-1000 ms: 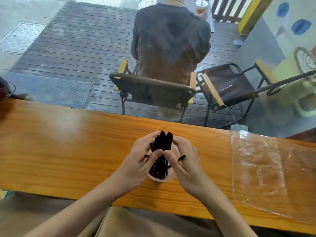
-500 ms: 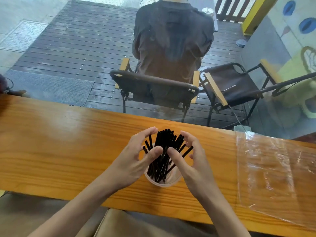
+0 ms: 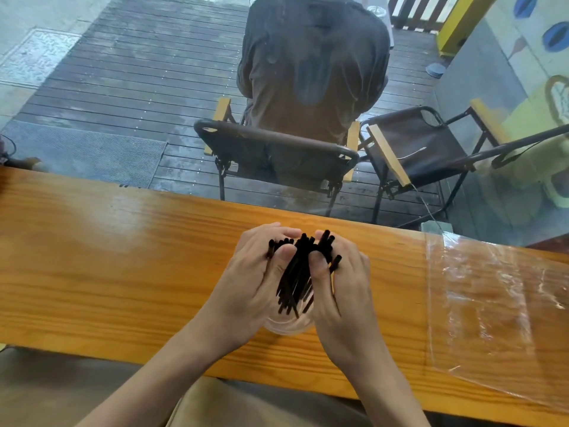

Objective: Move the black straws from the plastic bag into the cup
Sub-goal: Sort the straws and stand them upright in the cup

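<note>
Nearest, two bare forearms reaching in over the near edge of the tabletop [image 3: 123, 272], a glossy orange-brown wooden plank. Left hand [image 3: 246, 288] and right hand [image 3: 341, 291] cupped round the cup [image 3: 289, 326] from either side, fingers curled over the far side of the bundle and both thumbs pressed against its near side, so gripping the straws [image 3: 297, 272] between them. Straws thin, black, straight, many in number, standing bunched in the cup with lower ends splayed on its bottom and tops fanning out just above the fingertips. One or two tops poking out past the right thumb. Cup clear plastic, only its pale lower rim showing between the wrists; the rest hidden behind the hands.

Well to the right of the cup, the bag [image 3: 498, 309]: flat, transparent, crinkled, lying on the tabletop and reaching from the far edge to the near edge. No straws to be made out inside it.

Beyond the cup, past the far edge of the tabletop, a pane of glass with reflections. Behind it a dark folding chair [image 3: 277, 155] with a seated person [image 3: 314, 66] in a dark top, back turned. To the right of that, a second chair [image 3: 412, 149], unoccupied. Wet grey decking [image 3: 138, 72] under both, a grey mat [image 3: 86, 155] on its left part.
</note>
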